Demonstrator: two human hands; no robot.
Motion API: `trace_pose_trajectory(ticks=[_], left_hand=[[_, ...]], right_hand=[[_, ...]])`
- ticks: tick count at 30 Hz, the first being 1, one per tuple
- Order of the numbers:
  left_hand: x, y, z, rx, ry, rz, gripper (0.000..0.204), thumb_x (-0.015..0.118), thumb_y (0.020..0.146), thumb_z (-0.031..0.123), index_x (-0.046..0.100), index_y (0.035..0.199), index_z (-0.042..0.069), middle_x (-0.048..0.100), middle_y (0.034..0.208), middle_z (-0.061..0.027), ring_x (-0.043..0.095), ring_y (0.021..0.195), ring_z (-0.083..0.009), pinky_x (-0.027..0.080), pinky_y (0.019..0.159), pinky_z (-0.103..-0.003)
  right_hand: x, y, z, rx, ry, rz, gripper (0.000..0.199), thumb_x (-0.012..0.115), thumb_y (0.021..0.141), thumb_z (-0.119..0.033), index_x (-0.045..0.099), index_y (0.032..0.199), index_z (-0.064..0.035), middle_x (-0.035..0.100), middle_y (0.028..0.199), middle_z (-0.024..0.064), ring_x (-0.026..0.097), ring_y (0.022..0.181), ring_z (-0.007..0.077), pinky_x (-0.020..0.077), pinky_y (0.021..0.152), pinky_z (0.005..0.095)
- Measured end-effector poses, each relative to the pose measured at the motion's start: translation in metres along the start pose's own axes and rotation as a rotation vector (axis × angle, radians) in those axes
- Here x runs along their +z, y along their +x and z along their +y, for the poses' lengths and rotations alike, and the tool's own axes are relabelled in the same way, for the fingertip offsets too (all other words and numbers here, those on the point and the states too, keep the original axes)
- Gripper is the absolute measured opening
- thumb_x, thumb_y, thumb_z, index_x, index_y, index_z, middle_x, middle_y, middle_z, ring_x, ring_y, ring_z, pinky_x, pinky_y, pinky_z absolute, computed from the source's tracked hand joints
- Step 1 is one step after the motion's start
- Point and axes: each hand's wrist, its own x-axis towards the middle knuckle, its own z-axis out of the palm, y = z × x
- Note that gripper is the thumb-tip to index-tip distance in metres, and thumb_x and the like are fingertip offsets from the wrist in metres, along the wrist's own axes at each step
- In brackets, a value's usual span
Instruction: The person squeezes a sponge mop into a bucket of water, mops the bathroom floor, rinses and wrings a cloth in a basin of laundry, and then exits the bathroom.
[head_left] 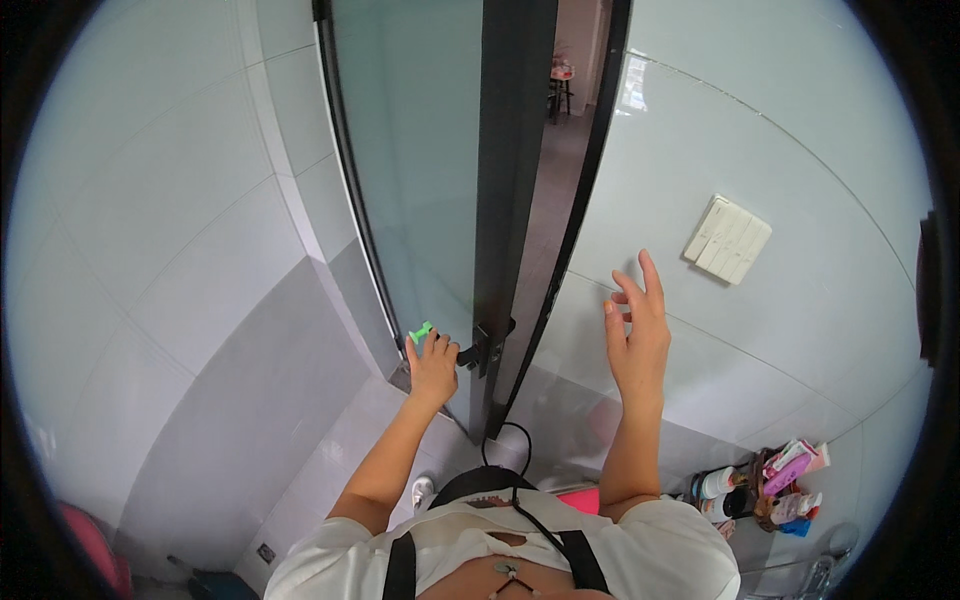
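A door with a frosted glass panel [410,150] and a dark frame [505,180] stands partly ajar in front of me. My left hand [435,373] has its fingers bent over the black door handle [472,355], covering most of the lever. A small bright green piece [420,332] shows just past those fingertips; whether it is fixed to the handle or held, I cannot tell. My right hand [639,335] is raised before the tiled wall, fingers apart and index finger stretched up, with nothing in it. Nearest to it is a white wall switch panel [729,240].
Through the gap a floor and a small dark stool [562,90] show. At lower right, a rack [765,490] holds several bottles and tubes beside a metal tap [820,578]. A black cable [528,440] loops near the door's foot. Something pink [95,545] is at lower left.
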Motion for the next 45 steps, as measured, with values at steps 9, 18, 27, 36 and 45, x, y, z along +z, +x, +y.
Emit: trace_pose_trajectory(ticks=[9, 18, 27, 36, 45], left_hand=[[-0.040, -0.043, -0.004, -0.173, 0.070, -0.051, 0.029, 0.054, 0.073, 0.010, 0.055, 0.102, 0.013, 0.045, 0.120, -0.0053, 0.034, 0.118, -0.0254, 0.019, 0.095, -0.055], [-0.152, 0.001, 0.082, 0.249, -0.570, 0.380, 0.016, 0.056, 0.074, 0.005, 0.060, 0.090, 0.002, 0.059, 0.096, -0.0136, 0.058, 0.085, -0.0282, 0.047, 0.072, -0.033], [-0.163, 0.038, 0.100, 0.404, -0.681, 0.478, 0.016, 0.057, 0.070, -0.001, 0.060, 0.085, 0.001, 0.060, 0.092, -0.0137, 0.058, 0.081, -0.0276, 0.046, 0.070, -0.031], [-0.155, 0.037, 0.072, 0.340, -0.685, 0.499, 0.015, 0.057, 0.070, 0.000, 0.061, 0.084, 0.000, 0.060, 0.090, -0.0135, 0.059, 0.079, -0.0272, 0.047, 0.069, -0.032], [-0.127, 0.025, 0.034, 0.195, -0.591, 0.581, 0.016, 0.057, 0.073, 0.005, 0.060, 0.089, 0.003, 0.059, 0.084, -0.0103, 0.059, 0.075, -0.0243, 0.049, 0.065, -0.032]], right_hand=[[-0.009, 0.002, 0.002, 0.006, 0.055, -0.075, 0.029, 0.057, 0.073, -0.003, 0.053, 0.101, -0.0057, 0.039, 0.127, 0.0150, 0.059, 0.082, 0.0240, 0.0472, 0.069, 0.0287], [-0.028, 0.004, 0.007, 0.014, 0.014, 0.018, 0.031, 0.055, 0.074, -0.001, 0.051, 0.105, -0.0043, 0.038, 0.128, 0.0149, 0.057, 0.079, 0.0193, 0.0476, 0.062, 0.0258], [-0.048, 0.036, 0.006, 0.058, -0.241, 0.054, 0.033, 0.056, 0.072, -0.009, 0.051, 0.105, -0.0083, 0.026, 0.135, 0.0122, 0.059, 0.075, 0.0218, 0.0474, 0.060, 0.0294], [-0.028, 0.045, 0.006, -0.018, -0.234, 0.153, 0.027, 0.053, 0.075, -0.003, 0.053, 0.101, -0.0058, 0.027, 0.137, 0.0085, 0.057, 0.068, 0.0157, 0.0434, 0.055, 0.0233], [-0.004, 0.048, 0.043, -0.100, 0.091, 0.248, 0.018, 0.044, 0.085, -0.011, 0.054, 0.096, -0.0021, 0.037, 0.130, 0.0128, 0.052, 0.061, 0.0108, 0.0406, 0.047, 0.0198]])
